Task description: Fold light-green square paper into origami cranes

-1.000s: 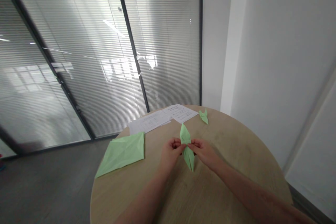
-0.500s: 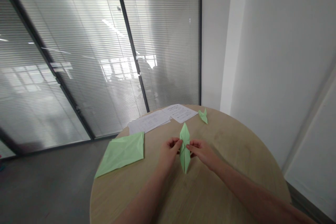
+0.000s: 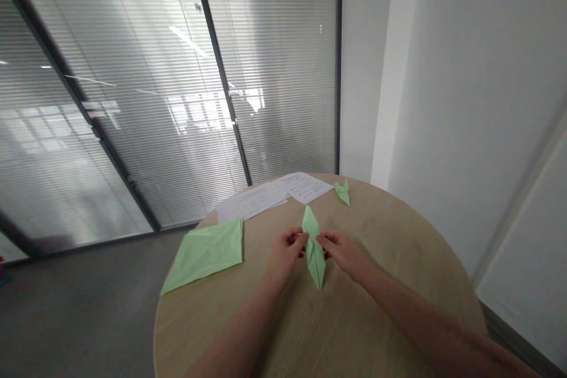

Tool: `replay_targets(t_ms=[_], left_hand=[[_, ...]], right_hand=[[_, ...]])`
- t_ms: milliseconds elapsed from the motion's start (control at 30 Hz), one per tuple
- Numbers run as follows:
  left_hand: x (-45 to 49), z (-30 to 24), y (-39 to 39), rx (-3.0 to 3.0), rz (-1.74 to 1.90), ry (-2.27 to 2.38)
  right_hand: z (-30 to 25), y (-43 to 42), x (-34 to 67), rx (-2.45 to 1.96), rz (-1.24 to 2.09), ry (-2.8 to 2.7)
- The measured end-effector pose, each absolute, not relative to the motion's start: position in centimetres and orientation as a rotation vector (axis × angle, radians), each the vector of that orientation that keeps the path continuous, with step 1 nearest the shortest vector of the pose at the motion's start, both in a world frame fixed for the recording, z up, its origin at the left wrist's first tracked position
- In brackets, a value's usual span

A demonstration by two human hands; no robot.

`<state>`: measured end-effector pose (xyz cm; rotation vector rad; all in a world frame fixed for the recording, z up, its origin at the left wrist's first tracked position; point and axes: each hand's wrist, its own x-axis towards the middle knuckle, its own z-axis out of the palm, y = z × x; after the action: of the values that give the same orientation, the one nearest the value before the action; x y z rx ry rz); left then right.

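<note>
A long, narrow folded piece of green paper (image 3: 314, 246), pointed at both ends, is held just above the round wooden table (image 3: 381, 283). My left hand (image 3: 287, 251) pinches its left edge at the middle. My right hand (image 3: 340, 251) pinches the right edge opposite. Both hands have their fingers closed on the paper, and the paper's far tip points away from me.
A creased flat green sheet (image 3: 206, 253) lies at the table's left edge. White printed pages (image 3: 274, 195) lie at the far edge, with a small finished green paper figure (image 3: 342, 191) beside them. Glass partitions with blinds stand behind; a white wall is on the right.
The folded paper has been turned slightly in my hands: its near tip swung left, then back to the right. Both hands kept their pinch at the middle.
</note>
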<state>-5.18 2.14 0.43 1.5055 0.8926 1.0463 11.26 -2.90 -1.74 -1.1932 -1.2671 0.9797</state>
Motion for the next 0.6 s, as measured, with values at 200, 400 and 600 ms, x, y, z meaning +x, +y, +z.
replay_targets(t_ms=[200, 400, 600], left_hand=[[-5.34, 0.57, 2.21, 1.499, 1.057, 0.925], [-5.33, 0.81, 1.82, 1.488, 1.047, 0.873], [-5.07, 0.36, 1.93, 1.444, 0.947, 0.850]], right_hand=[[-1.98, -2.87, 10.95, -1.221, 0.968, -1.300], [-2.04, -2.77, 10.97, -1.212, 0.979, -1.244], [-2.03, -2.58, 11.46, -1.145, 1.000, -1.126]])
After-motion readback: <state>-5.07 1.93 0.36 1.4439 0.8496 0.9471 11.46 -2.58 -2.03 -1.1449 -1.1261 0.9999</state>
